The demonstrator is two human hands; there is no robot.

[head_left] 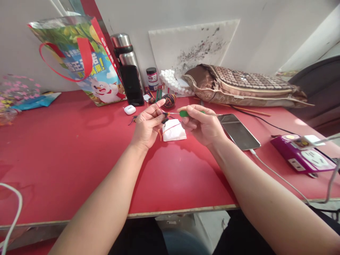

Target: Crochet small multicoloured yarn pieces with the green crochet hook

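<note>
Above the desk (pixel 92 159), over a folded white packet (pixel 174 131), a small dark yarn piece (pixel 165 119) with a touch of orange is pinched in the left hand (pixel 149 124), a strand running up over a raised finger. It looks light, soft and limp, likely to stretch or twist, so it is best held close to the worked edge, with the strand lightly tensioned. The right hand (pixel 201 122) is closed around the green handle of a hook (pixel 184 113), whose thin shaft reaches the yarn; the handle seems stiff and easy to grip, the slim shaft poorer to hold. The two hands are near each other but apart. Beyond them sits a multicoloured yarn ball (pixel 170 100), probably apt to roll; to the right lies a phone (pixel 240 132).
</note>
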